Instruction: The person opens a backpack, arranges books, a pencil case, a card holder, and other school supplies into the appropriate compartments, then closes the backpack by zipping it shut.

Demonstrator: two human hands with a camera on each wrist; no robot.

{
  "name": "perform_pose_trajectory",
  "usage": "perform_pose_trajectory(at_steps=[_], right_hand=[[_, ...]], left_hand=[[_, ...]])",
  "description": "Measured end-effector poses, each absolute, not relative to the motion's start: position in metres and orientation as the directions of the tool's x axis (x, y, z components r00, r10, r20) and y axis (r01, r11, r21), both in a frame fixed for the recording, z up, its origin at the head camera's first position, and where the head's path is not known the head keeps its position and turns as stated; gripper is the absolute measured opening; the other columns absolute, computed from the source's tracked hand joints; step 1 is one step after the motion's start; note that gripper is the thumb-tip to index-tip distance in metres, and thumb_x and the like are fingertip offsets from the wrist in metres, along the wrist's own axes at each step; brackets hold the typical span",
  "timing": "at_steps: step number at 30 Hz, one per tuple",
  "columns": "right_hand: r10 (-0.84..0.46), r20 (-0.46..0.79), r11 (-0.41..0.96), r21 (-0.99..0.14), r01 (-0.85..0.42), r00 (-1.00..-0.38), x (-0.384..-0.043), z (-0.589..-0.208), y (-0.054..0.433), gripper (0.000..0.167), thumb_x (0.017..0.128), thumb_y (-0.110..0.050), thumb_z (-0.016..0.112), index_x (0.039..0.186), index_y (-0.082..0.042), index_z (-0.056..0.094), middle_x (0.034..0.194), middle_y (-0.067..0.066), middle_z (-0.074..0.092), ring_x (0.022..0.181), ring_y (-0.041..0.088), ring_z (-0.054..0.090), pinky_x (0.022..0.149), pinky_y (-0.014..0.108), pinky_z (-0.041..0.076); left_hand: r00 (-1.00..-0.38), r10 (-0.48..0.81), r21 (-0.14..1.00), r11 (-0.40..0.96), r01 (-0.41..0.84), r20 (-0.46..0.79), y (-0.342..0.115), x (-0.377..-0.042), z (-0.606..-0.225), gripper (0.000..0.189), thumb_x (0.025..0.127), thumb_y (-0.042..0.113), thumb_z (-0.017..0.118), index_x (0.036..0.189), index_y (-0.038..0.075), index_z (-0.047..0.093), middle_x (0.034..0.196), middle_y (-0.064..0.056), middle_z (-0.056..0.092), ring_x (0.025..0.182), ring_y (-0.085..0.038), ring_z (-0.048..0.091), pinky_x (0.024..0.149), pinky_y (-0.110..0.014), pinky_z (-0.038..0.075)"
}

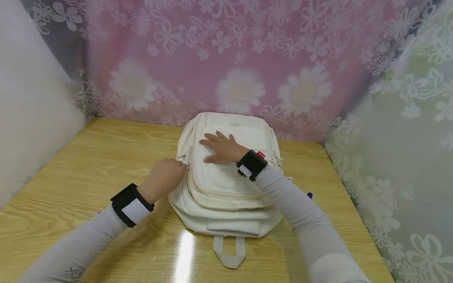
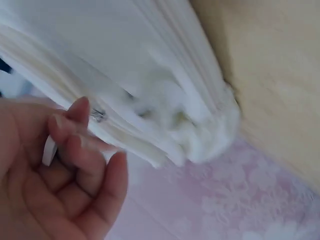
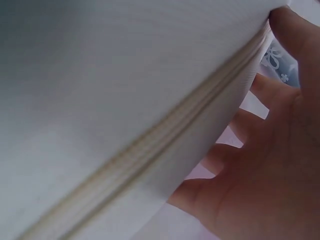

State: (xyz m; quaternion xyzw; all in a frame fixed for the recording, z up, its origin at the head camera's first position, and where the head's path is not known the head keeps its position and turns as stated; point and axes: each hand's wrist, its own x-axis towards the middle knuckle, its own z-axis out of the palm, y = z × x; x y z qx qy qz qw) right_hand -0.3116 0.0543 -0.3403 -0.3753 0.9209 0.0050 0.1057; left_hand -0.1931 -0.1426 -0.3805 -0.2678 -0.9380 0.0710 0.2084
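A cream-white backpack (image 1: pixel 233 181) lies on the wooden table, its grab loop (image 1: pixel 230 259) towards me. At the bag's left side my left hand (image 1: pixel 166 177) pinches a zipper pull; its pale tab (image 2: pixel 50 151) pokes out between the curled fingers in the left wrist view. Close to those fingertips sits the metal zipper slider (image 2: pixel 98 115). With fingers spread, my right hand (image 1: pixel 224 150) rests on the bag's front panel. A zipper seam (image 3: pixel 150 145) runs slantwise past that hand in the right wrist view.
A dark blue object (image 1: pixel 310 195), partly hidden by the right sleeve, is on the table (image 1: pixel 88 165) right of the bag. Pink flowered cloth (image 1: pixel 191 70) hangs behind the table, with pale cloth at both sides.
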Motion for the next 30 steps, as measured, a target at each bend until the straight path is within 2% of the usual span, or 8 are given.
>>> perform_pose_trajectory(at_steps=[5,8,17,19,24,26,27,30], right_hand=[[-0.682,-0.206,0.726,-0.08,-0.683,-0.702,-0.308,-0.336,0.053,0.071,0.088,-0.055,0.052,0.148,-0.031,0.023,0.158,-0.002,0.009,0.146,0.032,0.003,0.11,0.065,0.01],[-0.683,-0.205,0.726,-0.083,-0.683,-0.701,-0.306,-0.334,0.052,0.071,0.088,-0.054,0.053,0.148,-0.03,0.024,0.158,-0.001,0.009,0.146,0.032,0.003,0.11,0.065,0.01],[-0.684,-0.2,0.726,-0.093,-0.682,-0.701,-0.303,-0.332,0.053,0.07,0.089,-0.052,0.052,0.148,-0.029,0.023,0.159,0.0,0.009,0.146,0.033,0.002,0.11,0.065,0.009],[-0.684,-0.191,0.726,-0.088,-0.682,-0.704,-0.303,-0.331,0.053,0.07,0.09,-0.052,0.052,0.149,-0.028,0.023,0.159,0.0,0.008,0.146,0.033,0.002,0.11,0.065,0.009],[-0.696,-0.159,0.713,-0.033,-0.7,-0.701,-0.298,-0.328,0.054,0.067,0.092,-0.05,0.048,0.149,-0.027,0.021,0.158,0.002,0.009,0.145,0.035,0.006,0.11,0.064,0.013],[-0.718,-0.147,0.687,0.008,-0.727,-0.68,-0.29,-0.327,0.057,0.063,0.094,-0.046,0.047,0.149,-0.025,0.023,0.157,0.005,0.014,0.144,0.037,0.013,0.109,0.062,0.019],[-0.748,-0.127,0.654,0.024,-0.756,-0.652,-0.285,-0.326,0.058,0.06,0.095,-0.043,0.049,0.147,-0.022,0.027,0.156,0.008,0.02,0.142,0.037,0.019,0.109,0.06,0.024],[-0.853,-0.069,0.513,0.077,-0.855,-0.518,-0.263,-0.324,0.065,0.049,0.095,-0.032,0.054,0.138,-0.014,0.042,0.146,0.013,0.037,0.132,0.033,0.039,0.105,0.048,0.037]], left_hand=[[-0.754,0.601,-0.213,0.799,0.562,0.266,-0.127,-0.152,-0.379,0.02,0.083,0.009,0.064,0.064,0.01,0.058,0.057,-0.001,0.053,0.051,-0.015,0.051,0.046,-0.028,0.041],[-0.731,0.631,-0.222,0.776,0.59,0.259,-0.118,-0.135,-0.38,0.021,0.081,0.01,0.066,0.063,0.011,0.057,0.055,0.001,0.051,0.051,-0.014,0.05,0.045,-0.026,0.039],[-0.635,0.737,-0.207,0.675,0.708,0.232,-0.095,-0.111,-0.385,0.017,0.081,0.014,0.067,0.068,0.014,0.058,0.059,0.007,0.052,0.055,-0.007,0.049,0.051,-0.02,0.039],[-0.632,0.742,-0.159,0.667,0.728,0.221,-0.092,-0.111,-0.385,0.017,0.084,0.017,0.065,0.069,0.015,0.058,0.06,0.008,0.052,0.055,-0.006,0.05,0.051,-0.02,0.04],[-0.704,0.702,0.123,0.694,0.71,0.107,-0.111,-0.122,-0.372,0.039,0.092,0.032,0.057,0.057,0.019,0.049,0.052,0.011,0.04,0.047,-0.002,0.04,0.046,-0.018,0.034],[-0.733,0.675,0.168,0.716,0.678,0.085,-0.126,-0.13,-0.364,0.041,0.092,0.033,0.057,0.054,0.019,0.046,0.051,0.011,0.037,0.046,-0.001,0.035,0.045,-0.017,0.031],[-0.745,0.659,0.152,0.73,0.666,0.099,-0.135,-0.134,-0.362,0.039,0.091,0.031,0.059,0.055,0.019,0.047,0.052,0.011,0.037,0.046,-0.002,0.034,0.046,-0.018,0.031],[-0.756,0.622,0.044,0.766,0.642,0.207,-0.157,-0.147,-0.363,0.019,0.086,0.02,0.067,0.069,0.016,0.059,0.062,0.006,0.05,0.053,-0.006,0.043,0.05,-0.021,0.037]])
